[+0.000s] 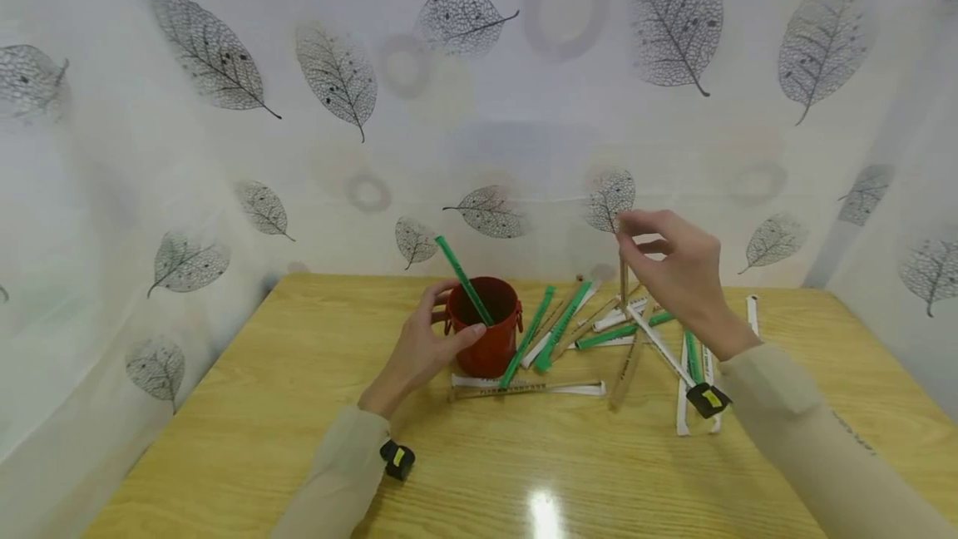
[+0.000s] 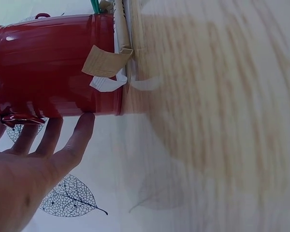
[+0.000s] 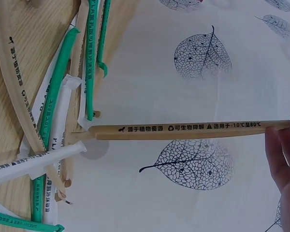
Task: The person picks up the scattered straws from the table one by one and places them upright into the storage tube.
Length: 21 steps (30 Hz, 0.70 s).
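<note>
Head view: the right hand (image 1: 674, 264) pinches a brown wrapped straw (image 1: 624, 281) by its top, near the desk's (image 1: 464, 456) far edge, likely light, stiffish, easily creased, best taken gently by an end, while the left hand (image 1: 428, 348) grips the red bucket (image 1: 496, 349).

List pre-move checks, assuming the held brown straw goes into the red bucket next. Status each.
1. Grip: right hand pinches the brown straw near its upper end. Ok.
2. Bucket support: left hand holds the red bucket, thumb at the front. Ok.
3. Bucket upright, mouth open: yes, with a green straw leaning in it. Ok.
4. Brown straw over the mouth: no, it is to the bucket's right, by the straw pile. Not ok.
5. Lower end free of the pile: contact unclear. Cannot tell.
</note>
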### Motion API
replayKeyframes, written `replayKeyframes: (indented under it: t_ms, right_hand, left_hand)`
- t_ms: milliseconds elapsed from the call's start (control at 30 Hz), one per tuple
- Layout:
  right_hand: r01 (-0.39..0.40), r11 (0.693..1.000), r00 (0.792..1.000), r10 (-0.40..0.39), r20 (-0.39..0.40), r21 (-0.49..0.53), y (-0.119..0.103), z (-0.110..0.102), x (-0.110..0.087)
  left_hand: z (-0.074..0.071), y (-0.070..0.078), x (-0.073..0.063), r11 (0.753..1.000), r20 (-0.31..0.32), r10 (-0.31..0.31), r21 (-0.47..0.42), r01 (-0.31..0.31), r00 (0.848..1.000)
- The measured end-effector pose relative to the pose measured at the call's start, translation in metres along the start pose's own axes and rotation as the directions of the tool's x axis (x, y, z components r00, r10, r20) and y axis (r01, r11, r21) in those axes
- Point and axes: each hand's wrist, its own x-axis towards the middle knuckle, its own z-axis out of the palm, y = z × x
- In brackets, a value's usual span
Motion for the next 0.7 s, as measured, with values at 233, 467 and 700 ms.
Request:
replayKeyframes:
  t_ms: [233, 467, 700]
  right_hand:
    - [0.044, 0.999, 0.999, -0.044, -0.001, 0.027, -0.005, 0.001, 0.008]
    - [0.032, 0.998, 0.996, -0.027, -0.080, 0.059, -0.015, 0.006, 0.021]
    - [0.011, 0.990, 0.991, 0.007, -0.132, 0.140, -0.034, 0.020, 0.043]
  left_hand:
    - [0.001, -0.003, 0.003, 1.000, 0.001, 0.008, 0.006, -0.008, 1.000]
    - [0.000, -0.001, 0.001, 1.000, 0.006, 0.008, 0.002, -0.008, 1.000]
    - [-0.001, -0.001, 0.001, 1.000, 0.014, 0.010, 0.004, -0.010, 1.000]
